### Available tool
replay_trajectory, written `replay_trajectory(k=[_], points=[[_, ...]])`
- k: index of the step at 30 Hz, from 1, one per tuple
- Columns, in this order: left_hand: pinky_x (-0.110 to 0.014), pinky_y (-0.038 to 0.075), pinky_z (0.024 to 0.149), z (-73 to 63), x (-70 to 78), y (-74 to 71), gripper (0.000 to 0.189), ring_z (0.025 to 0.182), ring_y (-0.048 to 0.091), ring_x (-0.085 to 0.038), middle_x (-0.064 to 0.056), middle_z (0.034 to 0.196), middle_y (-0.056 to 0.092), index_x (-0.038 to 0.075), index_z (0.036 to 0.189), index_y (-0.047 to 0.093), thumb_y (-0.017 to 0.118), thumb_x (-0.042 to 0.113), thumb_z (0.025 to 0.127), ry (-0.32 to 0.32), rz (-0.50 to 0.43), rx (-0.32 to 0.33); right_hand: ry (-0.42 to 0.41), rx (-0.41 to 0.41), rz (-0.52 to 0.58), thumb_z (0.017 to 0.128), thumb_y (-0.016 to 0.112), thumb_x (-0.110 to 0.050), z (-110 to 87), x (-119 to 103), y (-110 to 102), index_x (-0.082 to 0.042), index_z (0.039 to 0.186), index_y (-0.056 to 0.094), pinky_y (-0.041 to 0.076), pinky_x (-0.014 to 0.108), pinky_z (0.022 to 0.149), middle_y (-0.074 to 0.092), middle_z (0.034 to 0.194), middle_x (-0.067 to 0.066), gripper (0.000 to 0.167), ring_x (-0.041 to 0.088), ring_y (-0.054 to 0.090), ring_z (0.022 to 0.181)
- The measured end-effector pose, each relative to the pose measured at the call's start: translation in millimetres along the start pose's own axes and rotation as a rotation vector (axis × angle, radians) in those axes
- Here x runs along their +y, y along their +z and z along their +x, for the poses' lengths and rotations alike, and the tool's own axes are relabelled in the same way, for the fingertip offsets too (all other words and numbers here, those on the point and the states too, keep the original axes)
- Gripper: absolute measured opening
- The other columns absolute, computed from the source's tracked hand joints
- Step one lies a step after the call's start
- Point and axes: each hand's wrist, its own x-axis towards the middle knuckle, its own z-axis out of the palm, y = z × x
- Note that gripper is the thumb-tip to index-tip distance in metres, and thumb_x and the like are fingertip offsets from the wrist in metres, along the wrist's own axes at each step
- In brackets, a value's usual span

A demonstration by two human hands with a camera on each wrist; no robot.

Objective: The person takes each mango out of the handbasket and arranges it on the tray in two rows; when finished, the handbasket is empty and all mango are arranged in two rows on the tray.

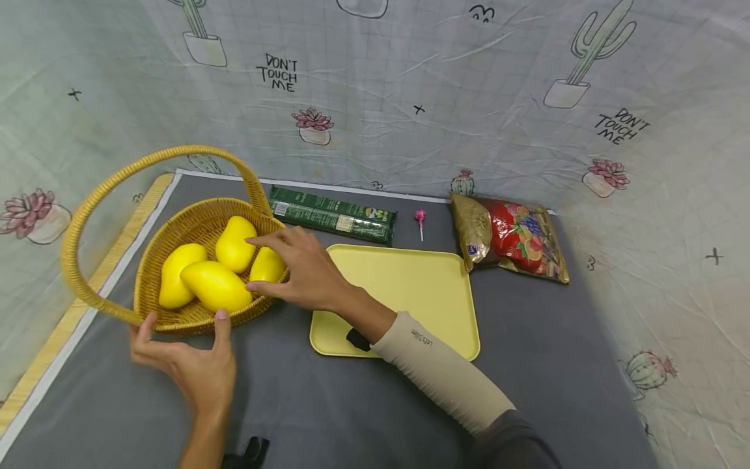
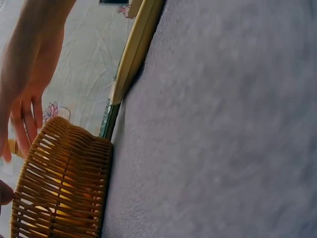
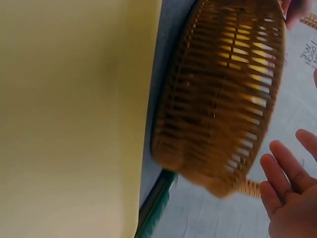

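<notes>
A wicker basket (image 1: 193,225) with a tall hoop handle stands at the left of the grey mat and holds several yellow mangoes. My right hand (image 1: 293,267) reaches over the basket's right rim. Its straight forefinger and thumb are spread either side of the small mango (image 1: 267,265) nearest that rim. My left hand (image 1: 187,361) lies on the mat in front of the basket, its thumb and a fingertip touching the front wall. In the left wrist view the basket (image 2: 64,183) is seen from the side. In the right wrist view the basket (image 3: 223,94) stands beside the tray (image 3: 74,119).
A pale yellow tray (image 1: 422,286) lies right of the basket, under my right forearm. Behind it lie two green packets (image 1: 331,215) and a pink lollipop (image 1: 419,218). A gold and red snack bag (image 1: 515,238) lies at the back right. Printed cloth walls surround the mat.
</notes>
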Motion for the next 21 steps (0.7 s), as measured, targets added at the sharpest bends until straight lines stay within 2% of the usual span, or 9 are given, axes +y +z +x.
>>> replay_trajectory(k=[3, 6, 8, 10, 13, 21], points=[[-0.046, 0.020, 0.127, -0.4, -1.0, 0.7, 0.078, 0.159, 0.012, -0.017, -0.009, 0.163, 0.011, 0.014, 0.151, 0.029, 0.080, 0.029, 0.095, -0.068, 0.004, -0.031, -0.008, -0.055, -0.026, 0.093, 0.075, -0.062, 12.1, -11, 12, -0.028, 0.155, 0.055, 0.043, 0.034, 0.110, 0.061, 0.143, -0.001, 0.074, 0.013, 0.055, 0.127], [-0.053, 0.027, 0.117, -0.7, -0.3, 2.1, 0.079, 0.154, 0.018, -0.016, -0.006, 0.160, 0.013, 0.019, 0.154, 0.026, 0.079, 0.033, 0.096, -0.141, -0.004, -0.053, -0.014, -0.102, -0.044, 0.093, 0.074, -0.064, 20.7, -20, 22, -0.028, 0.156, 0.054, 0.042, 0.031, 0.110, 0.062, 0.142, -0.003, 0.075, 0.011, 0.056, 0.122], [-0.053, 0.026, 0.121, -0.2, -0.2, 2.8, 0.080, 0.155, 0.017, -0.016, -0.005, 0.161, 0.012, 0.020, 0.154, 0.025, 0.078, 0.032, 0.096, -0.162, -0.034, -0.056, -0.021, -0.119, -0.049, 0.093, 0.073, -0.064, 24.8, -24, 28, -0.028, 0.156, 0.054, 0.042, 0.028, 0.103, 0.064, 0.140, -0.004, 0.075, 0.009, 0.056, 0.117], [-0.055, 0.023, 0.127, 0.4, -0.9, 3.1, 0.080, 0.157, 0.013, -0.015, -0.003, 0.162, 0.010, 0.021, 0.155, 0.023, 0.078, 0.030, 0.097, -0.183, -0.077, -0.064, -0.026, -0.129, -0.070, 0.093, 0.073, -0.065, 28.8, -28, 34, -0.029, 0.156, 0.054, 0.042, 0.027, 0.102, 0.065, 0.137, -0.005, 0.075, 0.008, 0.057, 0.114], [-0.062, 0.019, 0.130, -0.1, -1.0, 3.5, 0.080, 0.160, 0.006, -0.014, -0.003, 0.163, 0.007, 0.021, 0.155, 0.022, 0.077, 0.027, 0.097, -0.199, -0.122, -0.066, -0.026, -0.144, -0.116, 0.093, 0.071, -0.068, 34.5, -34, 41, -0.030, 0.155, 0.054, 0.043, 0.026, 0.096, 0.065, 0.136, -0.006, 0.076, 0.007, 0.058, 0.114], [-0.053, 0.021, 0.123, -2.0, -1.1, 6.1, 0.078, 0.157, 0.010, -0.015, -0.006, 0.161, 0.011, 0.019, 0.155, 0.023, 0.076, 0.030, 0.098, -0.167, -0.079, -0.046, 0.028, -0.231, -0.184, 0.094, 0.067, -0.071, 46.6, -45, 47, -0.032, 0.159, 0.049, 0.044, 0.029, 0.098, 0.062, 0.141, -0.006, 0.078, 0.008, 0.058, 0.124]])
